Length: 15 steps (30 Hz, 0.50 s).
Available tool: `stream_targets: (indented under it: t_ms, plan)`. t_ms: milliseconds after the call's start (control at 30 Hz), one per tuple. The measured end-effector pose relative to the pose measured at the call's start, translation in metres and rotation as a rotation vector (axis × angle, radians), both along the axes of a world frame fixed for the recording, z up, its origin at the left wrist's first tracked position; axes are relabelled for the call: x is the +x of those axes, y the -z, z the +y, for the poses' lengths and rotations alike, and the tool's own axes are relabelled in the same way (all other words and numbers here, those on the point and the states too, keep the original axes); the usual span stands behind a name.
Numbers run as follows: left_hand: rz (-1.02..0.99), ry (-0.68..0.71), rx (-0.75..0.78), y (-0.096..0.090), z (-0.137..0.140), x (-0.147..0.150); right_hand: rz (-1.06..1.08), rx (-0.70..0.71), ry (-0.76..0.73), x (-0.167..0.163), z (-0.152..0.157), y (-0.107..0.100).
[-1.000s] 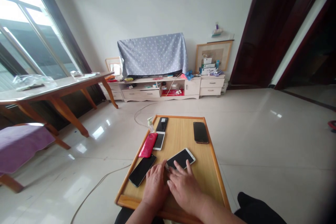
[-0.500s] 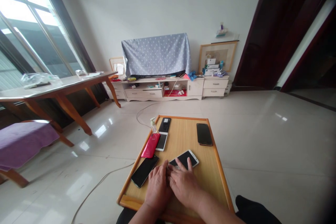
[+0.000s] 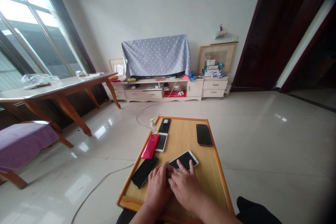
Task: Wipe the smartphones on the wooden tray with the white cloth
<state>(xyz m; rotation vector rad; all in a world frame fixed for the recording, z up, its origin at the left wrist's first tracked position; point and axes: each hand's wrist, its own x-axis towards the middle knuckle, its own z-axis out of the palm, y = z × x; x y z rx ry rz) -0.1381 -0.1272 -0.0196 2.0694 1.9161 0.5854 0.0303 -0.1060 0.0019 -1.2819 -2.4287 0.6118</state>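
Note:
A white-framed smartphone [image 3: 187,160] lies screen up on the small wooden table, its near left end covered by my hands. My left hand [image 3: 158,185] is at that end, its fingers bent and pressed together around something small that I cannot make out. My right hand [image 3: 185,183] rests over the phone's lower edge with its fingers spread, two of them on the dark screen. Its thumb side is close against the left fingertips. Just left of my left hand lies a black smartphone [image 3: 144,172].
A red phone [image 3: 151,146] overlaps a white phone [image 3: 162,142] on the table's left side. Behind them are a dark phone [image 3: 165,125] and a pump bottle [image 3: 153,126]. Another black phone [image 3: 204,134] lies at the right. A raised wooden rim [image 3: 220,168] edges the table.
Almost nothing differs. The fingers of my right hand have shifted very slightly on the phone; my left hand and the phones stay in place.

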Motion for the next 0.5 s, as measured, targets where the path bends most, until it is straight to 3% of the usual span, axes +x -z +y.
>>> stream_targets:
  t_ms: [167,233,433,500]
  plan:
    - [-0.009,-0.023,0.016,-0.006,-0.002,0.002,-0.131,0.029,0.332,0.029,0.033,-0.002]
    - [-0.010,-0.027,0.021,-0.005,-0.002,0.003,-0.149,0.028,0.374,0.032,0.036,-0.004]
    - [0.003,0.005,0.013,0.001,-0.001,-0.001,0.008,-0.017,0.032,0.000,-0.016,-0.010]
    - [0.007,0.006,0.001,0.002,-0.001,-0.001,0.033,-0.021,-0.011,-0.003,-0.025,-0.011]
